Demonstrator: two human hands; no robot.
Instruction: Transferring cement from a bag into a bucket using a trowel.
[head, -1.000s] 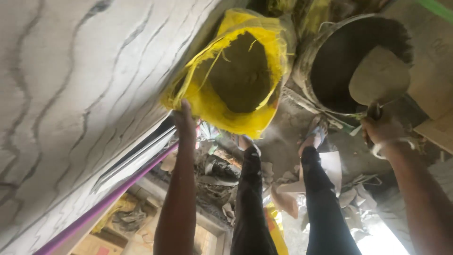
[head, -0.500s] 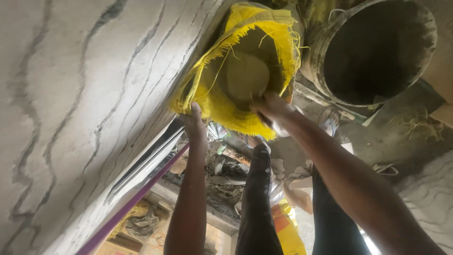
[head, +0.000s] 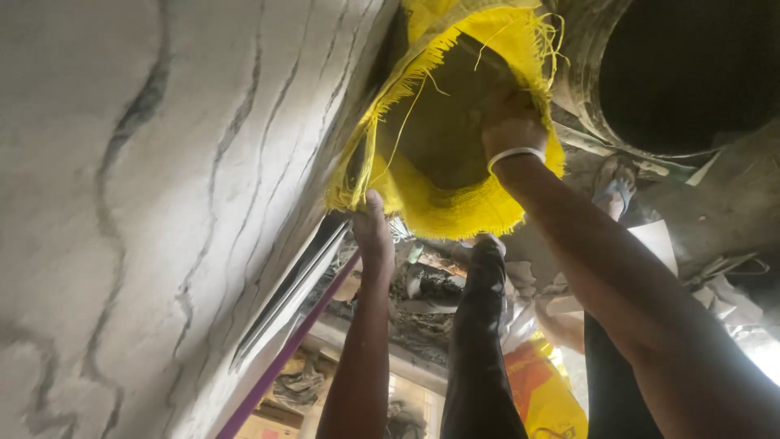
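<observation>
A frayed yellow woven sack (head: 439,203) stands open, with grey powder (head: 439,130) inside. My left hand (head: 374,232) grips the sack's near rim and holds its mouth open. My right hand (head: 508,122), with a white band at the wrist, reaches into the sack down to the powder. Its fingers are curled shut; the trowel it carried a moment ago is hidden behind the hand inside the sack.
A large dark round bucket (head: 593,97) stands right beside the sack at the upper right. A grey-veined stone slab (head: 122,203) fills the left, edged by a purple strip (head: 284,358). My dark-trousered legs (head: 479,341), rubble (head: 422,284) and an orange bag (head: 544,390) lie below.
My right hand moved left from the bucket, carrying a trowel, and went down into the sack. My left hand kept hold of the sack's rim. The view has closed in on the sack.
</observation>
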